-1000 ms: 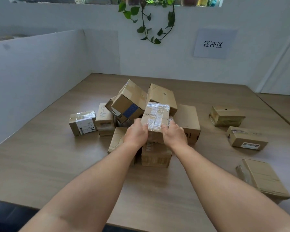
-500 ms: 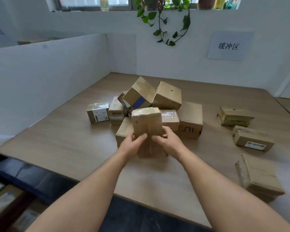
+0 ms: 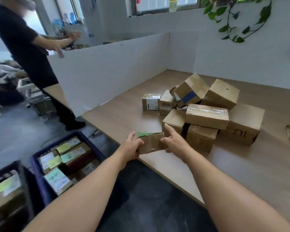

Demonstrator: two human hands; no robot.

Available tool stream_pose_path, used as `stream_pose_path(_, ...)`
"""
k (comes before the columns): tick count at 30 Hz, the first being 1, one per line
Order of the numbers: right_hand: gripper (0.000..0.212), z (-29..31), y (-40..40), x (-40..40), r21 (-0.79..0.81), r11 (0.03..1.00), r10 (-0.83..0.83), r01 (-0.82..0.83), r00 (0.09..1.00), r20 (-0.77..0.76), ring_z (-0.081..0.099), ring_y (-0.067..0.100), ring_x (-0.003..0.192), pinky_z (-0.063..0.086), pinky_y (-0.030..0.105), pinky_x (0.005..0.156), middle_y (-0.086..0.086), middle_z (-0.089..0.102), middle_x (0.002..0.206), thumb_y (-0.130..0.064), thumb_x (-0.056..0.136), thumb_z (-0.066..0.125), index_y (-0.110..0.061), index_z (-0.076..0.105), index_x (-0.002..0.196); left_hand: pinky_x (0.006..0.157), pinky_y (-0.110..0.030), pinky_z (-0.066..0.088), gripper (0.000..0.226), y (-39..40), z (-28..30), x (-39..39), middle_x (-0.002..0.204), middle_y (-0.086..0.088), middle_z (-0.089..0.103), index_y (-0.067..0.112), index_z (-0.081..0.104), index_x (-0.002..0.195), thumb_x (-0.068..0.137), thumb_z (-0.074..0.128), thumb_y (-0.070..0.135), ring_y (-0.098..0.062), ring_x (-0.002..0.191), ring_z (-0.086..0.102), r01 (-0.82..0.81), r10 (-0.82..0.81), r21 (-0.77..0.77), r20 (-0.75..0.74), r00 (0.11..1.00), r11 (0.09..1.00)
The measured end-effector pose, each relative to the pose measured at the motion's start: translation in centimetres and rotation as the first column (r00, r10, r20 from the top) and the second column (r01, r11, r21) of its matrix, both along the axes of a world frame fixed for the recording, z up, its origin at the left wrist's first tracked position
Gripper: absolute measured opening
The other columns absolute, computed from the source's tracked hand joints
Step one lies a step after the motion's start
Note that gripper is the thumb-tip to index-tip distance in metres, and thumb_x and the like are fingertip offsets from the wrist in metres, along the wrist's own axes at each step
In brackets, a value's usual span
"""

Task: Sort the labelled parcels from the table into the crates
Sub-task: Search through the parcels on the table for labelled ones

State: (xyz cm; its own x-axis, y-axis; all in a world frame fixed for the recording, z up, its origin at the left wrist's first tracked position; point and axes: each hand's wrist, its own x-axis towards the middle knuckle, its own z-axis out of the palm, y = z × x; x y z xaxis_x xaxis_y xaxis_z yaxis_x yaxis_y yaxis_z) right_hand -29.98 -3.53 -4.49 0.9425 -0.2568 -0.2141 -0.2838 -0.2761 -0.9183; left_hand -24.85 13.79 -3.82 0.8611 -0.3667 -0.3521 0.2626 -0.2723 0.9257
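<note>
parcel: small brown box [image 3: 151, 143] with a green label on its top face, held in the air over the near edge of the worktop [image 3: 124, 114], clear of the pile [image 3: 206, 113].
left grip: left hand [image 3: 131, 146] grasping the box's left end, fingers wrapped over it.
right grip: right hand [image 3: 172, 142] against the right end, index finger straight, the rest loosely bent; reads as steadying, not clamping.
target: two dark blue crates on the floor to the left; near crate [image 3: 40, 186] has green- and yellow-labelled boxes, far-left crate [image 3: 22, 169] is blurred.
step: read label, match crate.
do it well: support the underside, lower it in flat, label up.
risk: one-sided hold may let it tip.
bystander: person in black [image 3: 28, 52] by the partition, well away.
</note>
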Motion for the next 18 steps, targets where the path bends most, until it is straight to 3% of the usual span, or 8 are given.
stream_pose_path(2,0.066,-0.3,1.3,0.4,-0.069,0.991,0.113,-0.114,0.993,-0.024,0.053,0.021,0.111,0.049,0.032,0.089,0.007,0.050,0.125,-0.009,0.094,0.050,-0.037,0.029,0.149,0.073,-0.029,0.054,0.052,1.6,-0.1,-0.8,0.117,-0.002,0.048,0.037,0.035,0.138,0.095,0.046,0.009,-0.019,0.093,0.056,-0.010,0.010,0.000,0.024,1.000,1.000)
stream_pose_path(6,0.022,-0.7,4.0,0.7,-0.116,0.966,0.221,-0.229,0.972,-0.079,0.058,0.015,0.091,0.051,0.031,0.077,0.000,0.061,0.101,-0.021,0.092,0.054,-0.025,0.060,0.113,0.074,-0.030,0.056,0.023,4.7,-1.1,-2.0,0.119,-0.006,0.060,0.018,0.058,0.116,0.097,0.046,0.017,-0.018,0.101,0.058,-0.070,0.069,0.021,0.020,0.997,0.997)
stream_pose_path(8,0.006,-1.3,5.4,0.9,-0.118,0.967,0.219,-0.225,0.974,-0.062,0.061,0.018,0.088,0.053,0.037,0.079,-0.001,0.065,0.095,-0.028,0.091,0.059,-0.025,0.063,0.094,0.073,-0.029,0.055,0.020,6.3,-1.8,-2.3,0.116,-0.005,0.066,0.013,0.057,0.113,0.097,0.052,0.024,-0.016,0.098,0.063,-0.136,0.135,0.031,0.012,0.991,0.990)
stream_pose_path(10,0.003,-1.9,7.1,1.2,-0.181,0.955,0.229,-0.233,0.972,-0.042,0.061,0.021,0.085,0.055,0.038,0.073,-0.003,0.064,0.091,-0.025,0.087,0.063,-0.028,0.062,0.087,0.075,-0.029,0.054,0.019,8.0,-2.6,-2.4,0.119,-0.005,0.063,0.013,0.054,0.110,0.093,0.060,0.018,-0.017,0.098,0.062,-0.164,0.148,0.156,0.108,0.983,0.974)
stream_pose_path(12,0.011,-2.0,9.0,1.5,-0.259,0.928,0.265,-0.266,0.963,-0.041,0.062,0.021,0.086,0.052,0.031,0.067,-0.002,0.064,0.098,-0.024,0.086,0.061,-0.032,0.062,0.094,0.071,-0.023,0.051,0.033,9.6,-3.1,-2.3,0.125,-0.005,0.055,0.017,0.049,0.116,0.088,0.063,0.006,-0.020,0.104,0.058,-0.189,0.149,0.219,0.183,0.972,0.957)
stream_pose_path(14,0.026,-1.9,10.9,2.1,-0.310,0.904,0.300,-0.295,0.953,-0.034,0.062,0.021,0.092,0.054,0.034,0.077,0.000,0.064,0.107,-0.024,0.085,0.061,-0.037,0.060,0.108,0.066,-0.016,0.048,0.048,11.4,-3.3,-2.2,0.128,-0.004,0.051,0.020,0.043,0.125,0.085,0.064,0.002,-0.020,0.107,0.056,-0.203,0.150,0.232,0.228,0.962,0.951)
stream_pose_path(18,0.060,-1.9,15.0,3.4,-0.389,0.836,0.389,-0.387,0.918,-0.077,0.055,0.021,0.109,0.051,0.034,0.090,0.001,0.054,0.127,-0.015,0.084,0.066,-0.033,0.046,0.137,0.081,-0.026,0.053,0.065,15.8,-3.8,-1.8,0.132,0.001,0.044,0.025,0.036,0.135,0.082,0.067,0.004,-0.020,0.114,0.052,-0.226,0.135,0.281,0.308,0.942,0.933)
